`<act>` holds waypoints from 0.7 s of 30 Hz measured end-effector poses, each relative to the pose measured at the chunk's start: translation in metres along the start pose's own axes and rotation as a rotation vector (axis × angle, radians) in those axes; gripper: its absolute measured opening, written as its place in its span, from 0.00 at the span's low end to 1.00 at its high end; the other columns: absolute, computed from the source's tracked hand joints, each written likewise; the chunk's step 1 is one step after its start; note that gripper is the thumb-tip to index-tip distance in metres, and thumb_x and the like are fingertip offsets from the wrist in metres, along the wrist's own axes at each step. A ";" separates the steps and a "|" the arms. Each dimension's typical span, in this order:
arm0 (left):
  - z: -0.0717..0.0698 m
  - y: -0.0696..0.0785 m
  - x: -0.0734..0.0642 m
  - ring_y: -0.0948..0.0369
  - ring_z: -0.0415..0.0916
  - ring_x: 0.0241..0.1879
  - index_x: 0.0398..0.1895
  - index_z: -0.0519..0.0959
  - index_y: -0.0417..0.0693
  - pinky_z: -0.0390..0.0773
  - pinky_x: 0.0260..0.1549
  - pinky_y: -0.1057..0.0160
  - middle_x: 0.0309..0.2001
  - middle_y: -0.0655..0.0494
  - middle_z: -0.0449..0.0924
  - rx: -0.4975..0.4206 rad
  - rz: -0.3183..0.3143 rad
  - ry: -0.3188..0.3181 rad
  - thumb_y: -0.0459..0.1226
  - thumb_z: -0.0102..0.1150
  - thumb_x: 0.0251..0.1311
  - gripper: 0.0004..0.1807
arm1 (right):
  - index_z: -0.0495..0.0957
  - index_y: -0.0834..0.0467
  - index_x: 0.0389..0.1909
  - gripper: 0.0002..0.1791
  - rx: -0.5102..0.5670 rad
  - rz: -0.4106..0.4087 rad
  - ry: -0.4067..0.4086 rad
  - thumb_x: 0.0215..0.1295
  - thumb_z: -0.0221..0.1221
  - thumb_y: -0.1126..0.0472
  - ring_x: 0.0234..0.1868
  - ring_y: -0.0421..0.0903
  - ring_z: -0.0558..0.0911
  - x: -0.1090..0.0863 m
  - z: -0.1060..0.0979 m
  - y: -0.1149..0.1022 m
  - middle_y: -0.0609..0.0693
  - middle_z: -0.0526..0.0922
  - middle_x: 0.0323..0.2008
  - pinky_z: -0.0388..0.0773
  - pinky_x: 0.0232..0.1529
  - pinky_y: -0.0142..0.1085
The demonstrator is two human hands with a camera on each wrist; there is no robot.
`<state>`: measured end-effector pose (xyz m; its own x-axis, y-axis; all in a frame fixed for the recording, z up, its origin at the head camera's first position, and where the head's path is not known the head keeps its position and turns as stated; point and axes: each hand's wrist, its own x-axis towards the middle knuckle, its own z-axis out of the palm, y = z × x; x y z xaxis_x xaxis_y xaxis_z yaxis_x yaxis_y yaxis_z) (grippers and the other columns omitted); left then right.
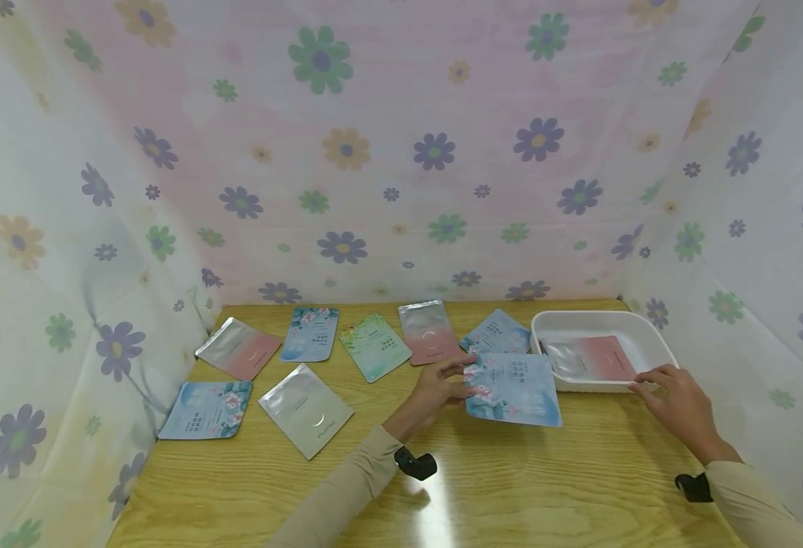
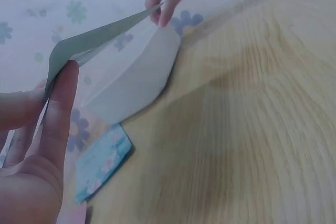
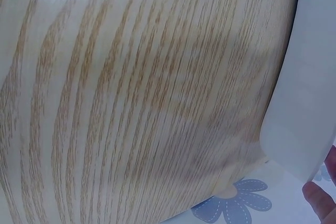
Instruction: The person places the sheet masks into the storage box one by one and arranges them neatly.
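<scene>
My left hand (image 1: 431, 394) pinches a blue flowered face mask packet (image 1: 513, 388) by its left edge, holding it above the table in front of a white plastic tray (image 1: 603, 313). In the left wrist view, the left hand's fingers and thumb (image 2: 39, 145) are on either side of the packet (image 2: 100, 35). My right hand (image 1: 678, 403) pinches the near right rim of the tray; the left wrist view shows that grip on the tray (image 2: 142, 77) too. Inside the tray lies a pink and silver packet (image 1: 589, 358). Another blue packet (image 1: 497, 332) lies against the tray's left side.
On the wooden table (image 1: 511, 487) lie more packets: pink and silver ones (image 1: 428, 332) (image 1: 240, 348), a green one (image 1: 376, 348), a pale silver one (image 1: 305, 411) and blue ones (image 1: 310, 335) (image 1: 205, 409). Flowered cloth (image 1: 387, 152) encloses the back and sides.
</scene>
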<state>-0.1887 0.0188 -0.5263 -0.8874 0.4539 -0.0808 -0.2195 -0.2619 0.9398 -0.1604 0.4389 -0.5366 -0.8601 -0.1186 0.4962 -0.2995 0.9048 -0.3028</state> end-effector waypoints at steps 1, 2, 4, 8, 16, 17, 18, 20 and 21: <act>0.001 0.002 0.000 0.60 0.80 0.34 0.60 0.75 0.47 0.81 0.31 0.65 0.56 0.47 0.71 -0.013 0.003 -0.017 0.23 0.59 0.56 0.27 | 0.84 0.61 0.27 0.08 0.000 0.001 0.000 0.46 0.72 0.62 0.30 0.57 0.74 0.000 0.000 0.000 0.56 0.78 0.30 0.68 0.20 0.43; 0.003 0.003 0.001 0.59 0.80 0.35 0.61 0.74 0.46 0.81 0.31 0.65 0.56 0.46 0.71 -0.032 0.007 -0.032 0.22 0.59 0.56 0.28 | 0.84 0.61 0.27 0.08 -0.002 -0.001 0.001 0.46 0.72 0.63 0.30 0.57 0.74 0.000 0.000 0.000 0.56 0.78 0.30 0.68 0.20 0.43; 0.006 0.006 0.002 0.58 0.80 0.36 0.62 0.72 0.44 0.82 0.33 0.63 0.56 0.45 0.71 -0.054 0.020 -0.062 0.21 0.57 0.57 0.28 | 0.84 0.61 0.27 0.08 -0.003 -0.005 0.003 0.46 0.72 0.63 0.30 0.57 0.74 0.000 0.000 0.000 0.56 0.78 0.30 0.68 0.20 0.42; 0.011 0.010 0.006 0.57 0.81 0.37 0.63 0.72 0.46 0.82 0.34 0.62 0.57 0.48 0.72 -0.074 0.014 -0.080 0.21 0.56 0.58 0.28 | 0.84 0.61 0.27 0.09 -0.001 -0.025 0.014 0.44 0.72 0.63 0.29 0.56 0.74 0.000 0.000 0.001 0.56 0.78 0.30 0.68 0.19 0.42; 0.027 0.021 0.024 0.56 0.81 0.37 0.61 0.74 0.50 0.82 0.32 0.62 0.56 0.51 0.73 -0.086 0.020 -0.062 0.21 0.56 0.57 0.28 | 0.84 0.61 0.26 0.08 -0.011 -0.034 0.008 0.44 0.72 0.63 0.29 0.55 0.74 0.002 -0.001 0.003 0.56 0.78 0.30 0.69 0.19 0.42; 0.030 0.022 0.027 0.56 0.81 0.37 0.61 0.74 0.50 0.82 0.32 0.62 0.56 0.50 0.74 -0.087 0.022 -0.065 0.20 0.56 0.57 0.28 | 0.84 0.61 0.26 0.08 -0.012 -0.035 0.006 0.44 0.72 0.63 0.29 0.55 0.74 0.002 -0.001 0.003 0.55 0.78 0.30 0.69 0.19 0.42; 0.032 0.023 0.030 0.56 0.81 0.37 0.61 0.74 0.50 0.82 0.33 0.62 0.56 0.51 0.74 -0.089 0.022 -0.068 0.20 0.56 0.57 0.29 | 0.84 0.61 0.26 0.08 -0.016 -0.039 0.005 0.43 0.72 0.63 0.29 0.55 0.74 0.002 -0.001 0.003 0.55 0.78 0.30 0.69 0.19 0.43; 0.036 0.025 0.036 0.56 0.81 0.37 0.61 0.74 0.50 0.82 0.32 0.62 0.55 0.51 0.75 -0.093 0.020 -0.068 0.20 0.56 0.57 0.29 | 0.84 0.60 0.25 0.08 -0.018 -0.050 0.004 0.42 0.73 0.64 0.29 0.55 0.74 0.002 0.000 0.004 0.54 0.78 0.29 0.70 0.19 0.44; 0.038 0.026 0.039 0.57 0.81 0.37 0.61 0.74 0.50 0.82 0.32 0.63 0.55 0.51 0.75 -0.091 0.019 -0.063 0.20 0.56 0.57 0.29 | 0.84 0.60 0.25 0.08 -0.018 -0.053 0.001 0.42 0.73 0.64 0.30 0.55 0.74 0.002 0.000 0.004 0.54 0.78 0.29 0.71 0.20 0.46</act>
<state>-0.2136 0.0625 -0.4925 -0.8649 0.5004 -0.0399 -0.2419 -0.3460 0.9065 -0.1630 0.4421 -0.5371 -0.8427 -0.1665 0.5120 -0.3374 0.9044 -0.2613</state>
